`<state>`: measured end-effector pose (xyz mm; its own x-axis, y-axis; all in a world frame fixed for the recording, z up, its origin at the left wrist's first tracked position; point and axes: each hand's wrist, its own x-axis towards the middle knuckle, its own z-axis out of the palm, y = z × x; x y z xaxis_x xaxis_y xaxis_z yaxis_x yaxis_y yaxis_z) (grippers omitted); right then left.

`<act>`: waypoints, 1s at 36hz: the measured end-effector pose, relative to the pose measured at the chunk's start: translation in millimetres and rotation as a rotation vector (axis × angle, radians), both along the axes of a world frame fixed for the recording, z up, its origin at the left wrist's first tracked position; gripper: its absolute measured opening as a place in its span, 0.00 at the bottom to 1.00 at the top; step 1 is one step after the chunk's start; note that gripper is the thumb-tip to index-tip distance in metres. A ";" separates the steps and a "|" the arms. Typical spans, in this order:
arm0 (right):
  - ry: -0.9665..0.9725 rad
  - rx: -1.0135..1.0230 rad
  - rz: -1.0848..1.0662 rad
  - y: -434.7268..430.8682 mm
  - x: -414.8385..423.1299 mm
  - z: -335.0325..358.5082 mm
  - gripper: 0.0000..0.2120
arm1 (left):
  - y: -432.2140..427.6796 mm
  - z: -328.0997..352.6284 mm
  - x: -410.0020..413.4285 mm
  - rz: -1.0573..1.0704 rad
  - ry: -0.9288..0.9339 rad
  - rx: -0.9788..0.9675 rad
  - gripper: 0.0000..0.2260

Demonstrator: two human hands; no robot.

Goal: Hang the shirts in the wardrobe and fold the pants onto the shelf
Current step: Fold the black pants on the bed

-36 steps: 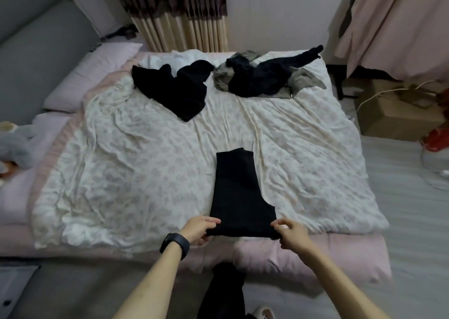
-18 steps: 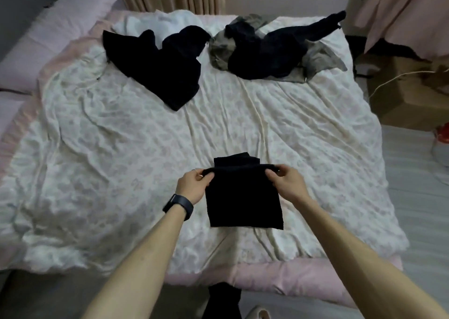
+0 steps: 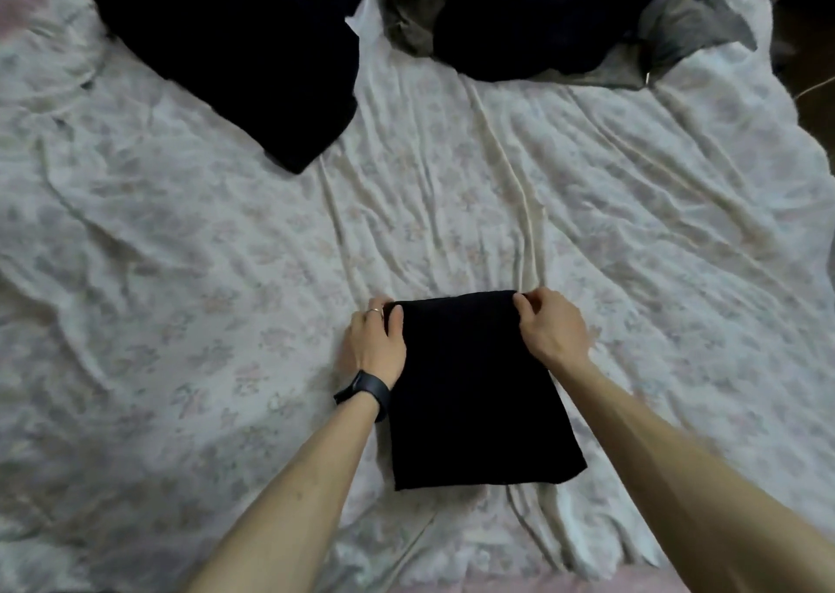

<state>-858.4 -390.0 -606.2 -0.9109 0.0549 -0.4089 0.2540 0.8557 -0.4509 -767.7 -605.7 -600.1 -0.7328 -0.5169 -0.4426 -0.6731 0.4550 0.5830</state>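
Head: left hand [image 3: 377, 344], right hand [image 3: 549, 328] pinch pants' [image 3: 470, 403] far corners (flat).

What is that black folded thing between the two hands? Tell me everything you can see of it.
The folded black pants are plain, matte, soft-looking cloth, folded into a neat, roughly rectangular packet that lies flat on the wrinkled floral bedsheet. The fabric is too dark to show seams, pockets or buttons. The left hand pinches its far left corner and the right hand pinches its far right corner.
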 end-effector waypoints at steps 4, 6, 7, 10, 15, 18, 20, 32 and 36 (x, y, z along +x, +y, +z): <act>0.207 0.013 0.040 -11.4 36.9 -1.0 0.18 | 27.6 -6.7 24.2 -0.230 0.233 -0.371 0.22; 0.377 0.042 0.139 -19.6 68.3 1.9 0.22 | 45.2 -14.1 41.9 -0.397 0.292 -0.438 0.26; 0.424 0.040 0.210 -22.7 81.2 0.4 0.23 | 53.4 -20.6 46.3 -0.460 0.264 -0.448 0.27; 0.318 0.121 0.418 -22.3 104.6 -21.9 0.27 | 61.2 -44.6 44.3 -0.602 0.110 -0.491 0.27; 0.213 0.226 0.484 2.0 97.8 -74.8 0.28 | 52.3 -82.3 25.0 -0.719 0.014 -0.550 0.27; 0.255 0.245 0.469 0.3 94.7 -95.5 0.28 | 53.7 -97.0 22.4 -0.689 0.053 -0.580 0.28; 0.271 0.244 0.470 -3.4 98.5 -102.7 0.28 | 50.3 -101.6 25.3 -0.701 0.055 -0.581 0.29; 0.146 0.121 0.183 -6.4 139.5 -22.1 0.28 | 48.5 -45.8 -9.6 -0.794 -0.112 -0.589 0.25; 0.120 -0.115 -0.208 0.2 199.9 14.6 0.18 | 41.9 -21.5 -45.6 -0.801 -0.087 -0.471 0.27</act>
<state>-658.5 -389.7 -591.6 -0.9274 0.2055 -0.3126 0.3576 0.7324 -0.5795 -813.3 -563.8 -621.6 -0.9223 -0.0120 -0.3862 -0.0891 0.9792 0.1823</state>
